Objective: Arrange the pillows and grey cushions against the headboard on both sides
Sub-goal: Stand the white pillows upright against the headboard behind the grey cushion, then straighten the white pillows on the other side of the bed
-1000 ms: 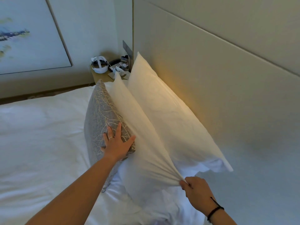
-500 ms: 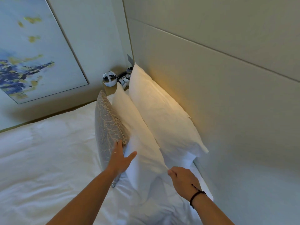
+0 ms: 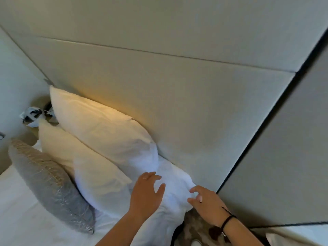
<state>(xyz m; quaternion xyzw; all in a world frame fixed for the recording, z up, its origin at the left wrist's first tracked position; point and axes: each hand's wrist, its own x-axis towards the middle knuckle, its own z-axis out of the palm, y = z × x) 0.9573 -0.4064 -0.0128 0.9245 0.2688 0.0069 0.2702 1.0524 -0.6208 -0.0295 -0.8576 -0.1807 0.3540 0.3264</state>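
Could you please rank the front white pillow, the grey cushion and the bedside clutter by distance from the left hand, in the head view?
From the left hand:
1. Front white pillow, just beside it.
2. Grey cushion, further left.
3. Bedside clutter, far corner.

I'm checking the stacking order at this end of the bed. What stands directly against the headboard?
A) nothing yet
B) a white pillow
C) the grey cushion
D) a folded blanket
B: the back white pillow leans on the headboard, a second white pillow stands in front of it, and the grey cushion is frontmost.
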